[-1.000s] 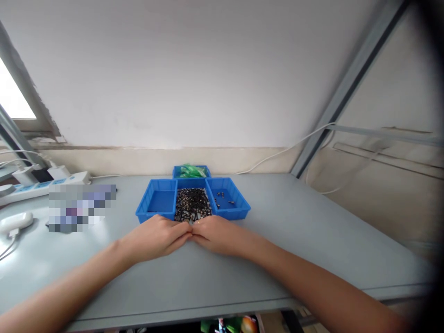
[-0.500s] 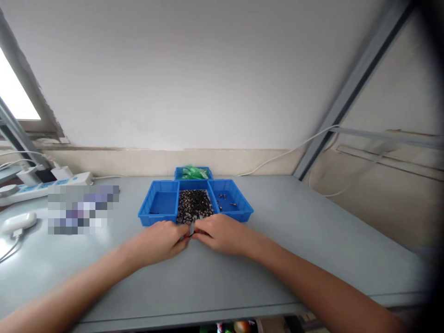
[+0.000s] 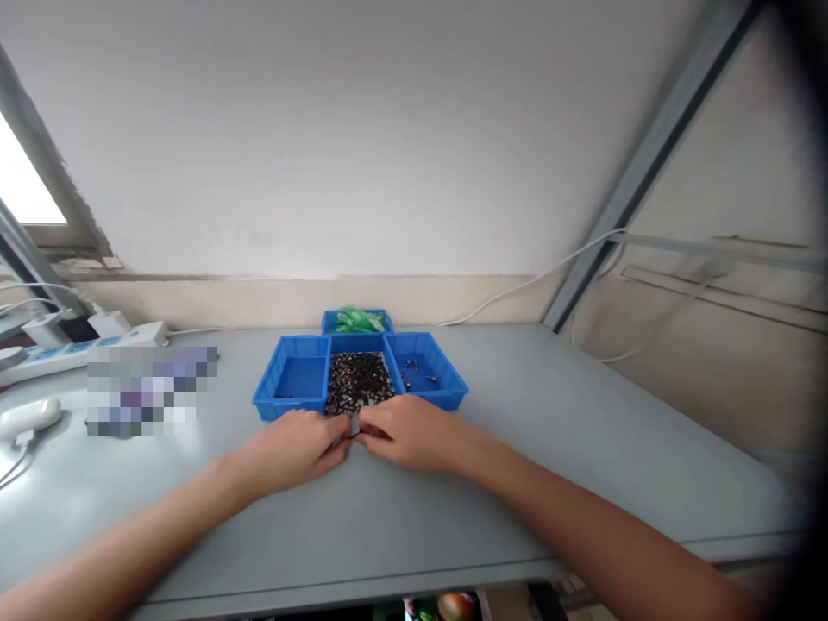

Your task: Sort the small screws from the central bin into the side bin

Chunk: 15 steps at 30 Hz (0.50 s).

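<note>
My left hand (image 3: 297, 448) and my right hand (image 3: 404, 435) rest on the grey table (image 3: 582, 448), fingertips meeting just in front of the middle blue tray (image 3: 359, 381). Both pinch one small dark metal part (image 3: 354, 426) between them. That middle tray is heaped with small dark parts. The left blue tray (image 3: 292, 379) looks almost bare. A few small parts lie in the right blue tray (image 3: 427, 373).
A fourth blue tray with green pieces (image 3: 355, 320) stands behind the others by the wall. At the far left lie a white power strip (image 3: 84, 341), plugs, cables and a white device (image 3: 29, 416). A slanted metal strut (image 3: 647, 164) rises at the right.
Both hands have shifted slightly nearer the trays, and the fingertips now pinch a small part that was hidden a second ago.
</note>
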{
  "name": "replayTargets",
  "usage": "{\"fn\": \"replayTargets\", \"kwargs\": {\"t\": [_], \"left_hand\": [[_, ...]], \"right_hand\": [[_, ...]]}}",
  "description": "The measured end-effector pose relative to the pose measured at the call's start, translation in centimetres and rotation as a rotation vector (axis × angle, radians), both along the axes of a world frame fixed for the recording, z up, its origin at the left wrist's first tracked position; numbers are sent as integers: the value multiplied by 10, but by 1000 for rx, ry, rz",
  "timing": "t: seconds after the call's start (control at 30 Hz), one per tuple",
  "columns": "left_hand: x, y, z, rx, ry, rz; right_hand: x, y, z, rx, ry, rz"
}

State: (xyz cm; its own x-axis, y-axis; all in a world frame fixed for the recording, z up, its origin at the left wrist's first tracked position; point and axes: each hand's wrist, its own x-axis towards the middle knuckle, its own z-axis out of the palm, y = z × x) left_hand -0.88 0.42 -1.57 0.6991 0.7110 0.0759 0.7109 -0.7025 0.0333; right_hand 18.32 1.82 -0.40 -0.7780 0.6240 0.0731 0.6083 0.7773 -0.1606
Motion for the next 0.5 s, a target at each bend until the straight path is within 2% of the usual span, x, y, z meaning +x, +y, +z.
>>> {"fn": "replayTargets", "kwargs": {"t": [0.17, 0.4, 0.5], "left_hand": [[-4, 1, 5, 61, 16, -8], [-8, 2, 8, 156, -10, -149], [-12, 4, 12, 186, -36, -147]], "right_hand": [[1, 4, -4, 31, -46, 9], [-1, 1, -3, 12, -42, 32], [-2, -2, -1, -7, -43, 14]]}}
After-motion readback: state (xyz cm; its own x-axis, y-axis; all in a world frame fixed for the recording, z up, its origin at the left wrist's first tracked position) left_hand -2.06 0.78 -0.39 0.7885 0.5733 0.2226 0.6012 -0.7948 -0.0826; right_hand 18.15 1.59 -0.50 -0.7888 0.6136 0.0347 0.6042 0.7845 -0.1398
